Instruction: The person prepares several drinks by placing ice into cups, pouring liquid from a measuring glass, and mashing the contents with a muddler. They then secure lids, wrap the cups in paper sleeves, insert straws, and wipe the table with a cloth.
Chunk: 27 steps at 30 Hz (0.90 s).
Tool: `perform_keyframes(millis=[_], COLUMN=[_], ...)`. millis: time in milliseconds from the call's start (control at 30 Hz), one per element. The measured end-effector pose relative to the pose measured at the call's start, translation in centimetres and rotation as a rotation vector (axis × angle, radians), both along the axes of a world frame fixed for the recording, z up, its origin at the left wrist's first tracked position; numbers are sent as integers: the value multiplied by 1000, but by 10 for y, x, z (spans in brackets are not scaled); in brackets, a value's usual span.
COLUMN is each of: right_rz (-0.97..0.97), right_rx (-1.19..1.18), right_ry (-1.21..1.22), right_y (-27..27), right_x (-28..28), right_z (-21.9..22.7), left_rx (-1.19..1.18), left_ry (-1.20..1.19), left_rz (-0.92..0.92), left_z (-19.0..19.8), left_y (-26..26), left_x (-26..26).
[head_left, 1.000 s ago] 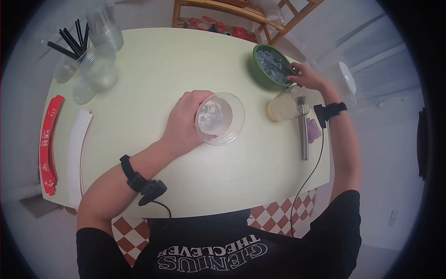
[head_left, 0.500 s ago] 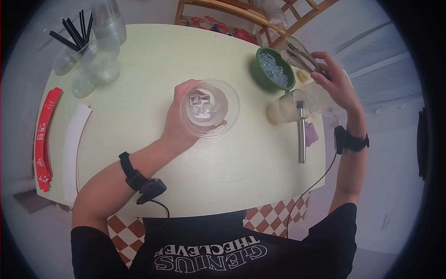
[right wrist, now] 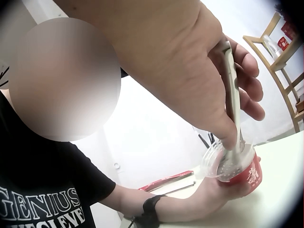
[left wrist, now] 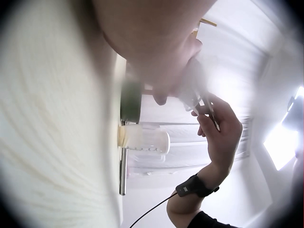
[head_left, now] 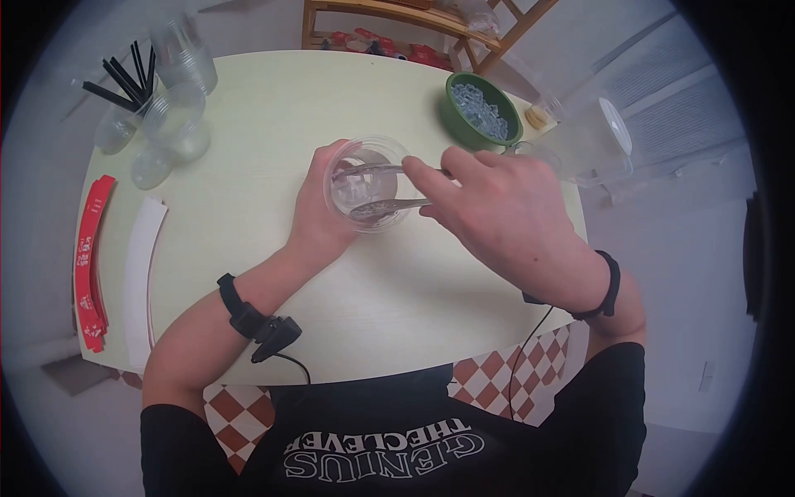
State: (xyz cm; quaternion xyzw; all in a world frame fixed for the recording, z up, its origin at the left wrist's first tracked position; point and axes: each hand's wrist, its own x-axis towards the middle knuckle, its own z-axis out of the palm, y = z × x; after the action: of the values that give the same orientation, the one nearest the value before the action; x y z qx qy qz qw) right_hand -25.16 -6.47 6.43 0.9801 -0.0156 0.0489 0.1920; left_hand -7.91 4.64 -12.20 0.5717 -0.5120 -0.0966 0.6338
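Observation:
My left hand [head_left: 319, 211] grips a clear plastic cup [head_left: 368, 142] with clear ice cubes in it, over the middle of the table. A red label with white print wraps the cup [right wrist: 252, 177] in the right wrist view. My right hand [head_left: 509, 219] holds metal tongs [head_left: 402, 204], thumb on one side and fingers on the other. Both perforated tong ends are spread inside the cup's mouth, among the ice. From the left wrist view, the right hand [left wrist: 223, 130] is beyond the blurred cup.
A green bowl [head_left: 450, 124] of ice stands at the back right. A clear pitcher [left wrist: 149, 139] and a metal rod [left wrist: 123, 175] lie partly behind my right arm. At left are black straws [head_left: 124, 79], stacked cups [head_left: 184, 62], red strips [head_left: 89, 257] and a white strip [head_left: 141, 273].
My right hand was at the green bowl, then lifted the tongs beside it. It has now swung left, bringing the tong ends into the cup. The left hand keeps holding the cup.

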Motion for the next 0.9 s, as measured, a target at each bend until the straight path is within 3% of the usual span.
perform_keyframes(millis=[300, 900], right_rz=[28, 74], right_rx=[-21, -22], right_ry=[20, 22], right_y=[-1, -14], right_x=[25, 23], right_z=[-33, -43], left_rx=[-16, 22], left_ry=[37, -18], left_rz=[-69, -62], left_z=[-7, -13], left_y=[-3, -6], left_x=[0, 2])
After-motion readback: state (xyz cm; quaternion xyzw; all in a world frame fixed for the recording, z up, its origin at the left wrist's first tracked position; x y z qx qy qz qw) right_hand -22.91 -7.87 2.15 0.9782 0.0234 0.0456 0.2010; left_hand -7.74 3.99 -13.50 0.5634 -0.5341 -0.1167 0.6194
